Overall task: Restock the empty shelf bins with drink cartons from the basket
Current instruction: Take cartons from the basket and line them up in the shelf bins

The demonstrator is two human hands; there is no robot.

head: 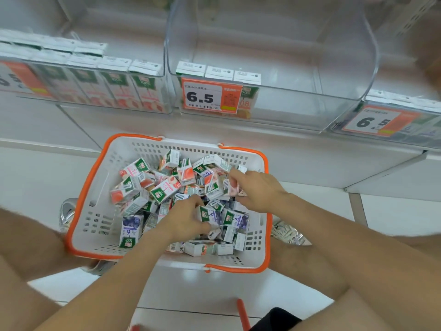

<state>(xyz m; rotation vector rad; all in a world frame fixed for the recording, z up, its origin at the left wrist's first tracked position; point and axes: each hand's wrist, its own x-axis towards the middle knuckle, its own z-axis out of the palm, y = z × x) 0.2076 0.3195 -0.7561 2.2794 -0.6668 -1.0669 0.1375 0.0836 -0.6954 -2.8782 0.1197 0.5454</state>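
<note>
Drink cartons (218, 72): three in middle bin (310, 108), two gripped by two hands (183, 218) (255, 189).

Bearing a white, orange-rimmed basket (100, 187) on the floor (35, 182), just before the shelf's (310, 151) front edge; carrying three clear bins (298, 101) side by side along that edge.

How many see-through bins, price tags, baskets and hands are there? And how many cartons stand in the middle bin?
Clear bins: 3
Price tags (the left one is cut off at the edge): 3
Baskets: 1
Hands, left and right: 2
Cartons in the middle bin: 3
Total: 12
</note>
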